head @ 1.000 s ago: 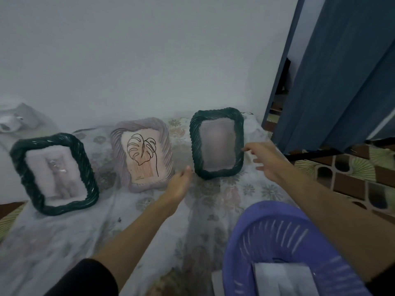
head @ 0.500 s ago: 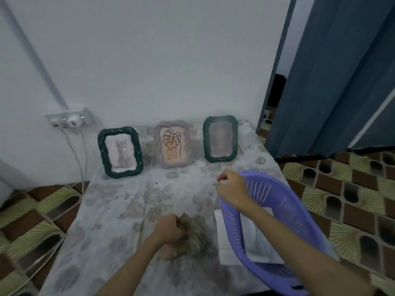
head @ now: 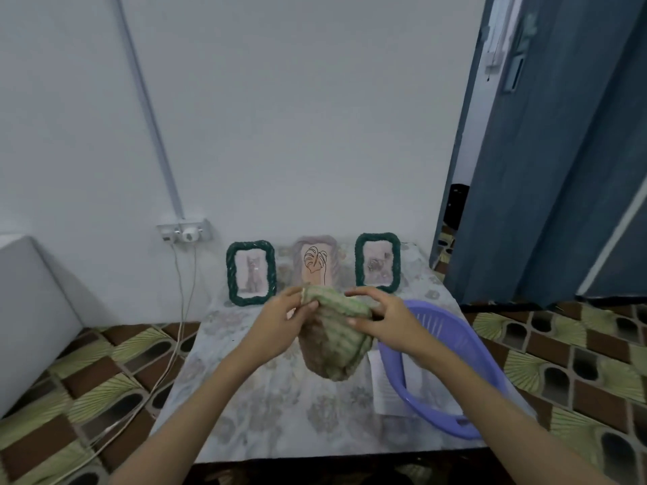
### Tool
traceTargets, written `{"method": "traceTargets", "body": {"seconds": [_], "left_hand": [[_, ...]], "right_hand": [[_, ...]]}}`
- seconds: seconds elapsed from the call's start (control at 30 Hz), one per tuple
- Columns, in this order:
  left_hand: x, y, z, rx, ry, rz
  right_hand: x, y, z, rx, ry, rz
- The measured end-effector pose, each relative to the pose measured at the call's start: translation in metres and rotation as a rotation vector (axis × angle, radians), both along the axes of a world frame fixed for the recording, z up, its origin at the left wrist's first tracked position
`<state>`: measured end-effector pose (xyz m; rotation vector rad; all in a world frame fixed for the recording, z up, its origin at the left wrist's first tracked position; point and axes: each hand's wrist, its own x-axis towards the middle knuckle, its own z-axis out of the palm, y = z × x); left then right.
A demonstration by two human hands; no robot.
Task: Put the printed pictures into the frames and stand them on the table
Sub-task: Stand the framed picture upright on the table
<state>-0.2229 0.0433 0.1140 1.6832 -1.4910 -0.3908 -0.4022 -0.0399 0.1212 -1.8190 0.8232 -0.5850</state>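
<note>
Three frames stand along the wall: a green rope-twist frame (head: 250, 273), a pale frame (head: 316, 266) with a leaf drawing, another green frame (head: 377, 262). A soft knitted cloth (head: 334, 339) is pinched by the left hand (head: 280, 325) and right hand (head: 383, 318) above the table (head: 266, 407) — best opened gently, corners kept apart. A ribbed plastic basket (head: 451, 372) sits right.

A pale wall (head: 280, 117) fills twelve o'clock, carrying a conduit (head: 150, 110) down to a socket (head: 183, 232). Blue curtain (head: 560, 169) hangs at two o'clock; patterned floor tiles (head: 577, 362) spread below.
</note>
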Motion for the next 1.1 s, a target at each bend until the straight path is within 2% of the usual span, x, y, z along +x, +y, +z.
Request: {"method": "traceTargets", "body": {"seconds": [0.1,0.17,0.23,0.3,0.43,0.53,0.67,0.77,0.9,0.97,1.1], "left_hand": [[-0.002,0.013,0.016,-0.146,0.074,0.049],[-0.002,0.016,0.028,-0.181,0.06,0.064],[-0.003,0.021,0.039,-0.176,0.097,0.048],[-0.002,0.023,0.048,-0.136,0.22,0.045],[0.001,0.03,0.061,-0.075,0.433,0.006],[0.009,0.03,0.065,-0.09,0.465,-0.004],[0.032,0.023,0.058,-0.067,0.406,0.064],[0.056,0.016,0.041,-0.03,0.323,0.134],[0.088,-0.012,0.013,0.091,0.107,0.2],[0.096,-0.028,0.007,0.088,0.036,0.274],[0.118,-0.068,0.014,-0.018,0.043,0.359]], "right_hand": [[-0.003,0.011,0.018,-0.053,-0.016,0.05],[-0.007,0.014,0.025,-0.128,0.042,0.066],[-0.009,0.015,0.031,-0.179,0.072,0.047],[-0.011,0.016,0.036,-0.194,0.03,0.012],[-0.013,0.016,0.045,-0.093,-0.081,0.043],[-0.013,0.013,0.045,-0.077,0.014,0.081],[-0.006,-0.003,0.032,-0.197,0.116,0.058],[0.001,-0.02,0.023,-0.315,0.26,0.002],[0.028,-0.052,0.005,-0.398,0.374,-0.079],[0.042,-0.07,0.003,-0.453,0.379,-0.144],[0.072,-0.109,0.011,-0.539,0.3,-0.242]]}}
